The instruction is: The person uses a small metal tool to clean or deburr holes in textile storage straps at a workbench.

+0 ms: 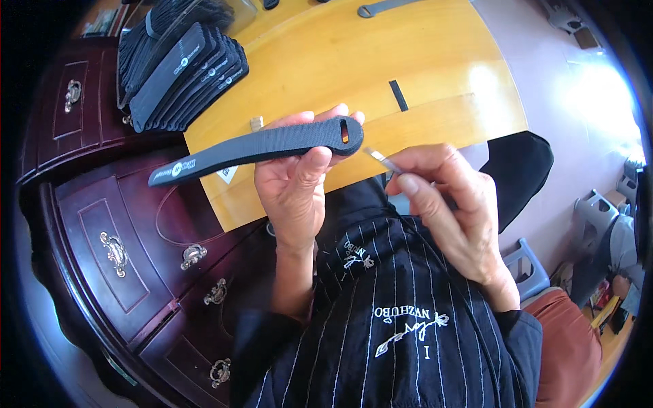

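Observation:
Dark grey hook-and-loop straps [272,143] lie stacked across my left hand [296,200]. Its thumb presses on them from below, near the rounded end with the slot, and the long tail sticks out to the left. To the right of that slotted end, my right hand [459,214] pinches a small narrow strip [382,160] between thumb and forefinger. The strip is pale and shiny at its tip, and its material is not clear. It stays a short distance apart from the straps.
More dark straps [187,78] pile up at the table's far left. On the yellow table [313,75] lie a short black strip [398,96], a small beige piece [256,123] and a grey strap [389,7]. Dark wooden drawers [115,224] stand left; a grey stool [529,272] stands right.

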The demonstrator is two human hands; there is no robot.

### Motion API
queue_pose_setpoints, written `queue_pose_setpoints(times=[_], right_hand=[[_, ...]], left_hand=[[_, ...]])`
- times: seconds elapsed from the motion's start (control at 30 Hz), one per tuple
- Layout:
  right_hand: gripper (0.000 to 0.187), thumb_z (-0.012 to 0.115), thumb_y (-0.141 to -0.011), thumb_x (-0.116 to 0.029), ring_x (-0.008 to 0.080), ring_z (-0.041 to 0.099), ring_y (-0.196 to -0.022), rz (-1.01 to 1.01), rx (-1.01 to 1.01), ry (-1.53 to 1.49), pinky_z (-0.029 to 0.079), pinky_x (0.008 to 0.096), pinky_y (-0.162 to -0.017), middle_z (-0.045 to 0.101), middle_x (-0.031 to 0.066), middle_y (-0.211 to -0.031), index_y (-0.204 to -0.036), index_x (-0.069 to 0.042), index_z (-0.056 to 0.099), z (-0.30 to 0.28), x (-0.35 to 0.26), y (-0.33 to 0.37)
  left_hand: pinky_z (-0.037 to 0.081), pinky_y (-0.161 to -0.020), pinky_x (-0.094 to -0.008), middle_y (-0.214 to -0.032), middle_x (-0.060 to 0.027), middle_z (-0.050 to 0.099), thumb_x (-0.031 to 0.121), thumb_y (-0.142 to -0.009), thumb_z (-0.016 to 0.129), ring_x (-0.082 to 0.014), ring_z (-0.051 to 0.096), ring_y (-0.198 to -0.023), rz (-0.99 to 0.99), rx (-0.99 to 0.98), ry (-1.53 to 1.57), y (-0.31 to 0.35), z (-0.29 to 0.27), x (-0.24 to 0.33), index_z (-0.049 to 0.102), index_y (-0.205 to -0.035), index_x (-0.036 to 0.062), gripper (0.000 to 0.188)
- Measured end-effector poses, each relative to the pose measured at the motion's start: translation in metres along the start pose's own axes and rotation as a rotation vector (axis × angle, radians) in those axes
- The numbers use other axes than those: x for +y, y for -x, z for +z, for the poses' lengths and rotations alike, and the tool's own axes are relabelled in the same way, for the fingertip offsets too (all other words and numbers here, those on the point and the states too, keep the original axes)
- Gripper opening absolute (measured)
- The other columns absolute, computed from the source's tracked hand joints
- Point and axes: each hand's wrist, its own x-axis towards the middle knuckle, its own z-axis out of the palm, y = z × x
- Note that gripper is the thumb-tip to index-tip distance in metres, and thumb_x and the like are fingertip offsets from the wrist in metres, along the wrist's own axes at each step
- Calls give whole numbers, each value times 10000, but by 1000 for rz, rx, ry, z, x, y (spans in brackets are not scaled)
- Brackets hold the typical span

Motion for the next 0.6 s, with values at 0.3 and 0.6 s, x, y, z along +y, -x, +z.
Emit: queue_pose_setpoints(times=[0.3, 0.6], right_hand=[[181, 558, -917, -99, 162, 666, -756, -12, -111, 11, 510, 259, -664, 652, 106, -838, -1062, 4, 592, 2, -12, -3], [214, 535, -934, -123, 134, 617, -707, 63, -111, -69, 483, 254, -632, 632, 72, -786, -1101, -10, 604, 4, -10, -4]], left_hand=[[461, -967, -454, -1142, -295, 575, -6, -808, 673, -374, 593, -1060, 126, 49, -150, 11, 12, 5, 477, -1141, -14, 387], [470, -955, -464, -1138, -300, 564, -93, -806, 626, -384, 576, -1086, 287, -4, -337, 10, 6, 3, 457, -1109, -8, 357]])
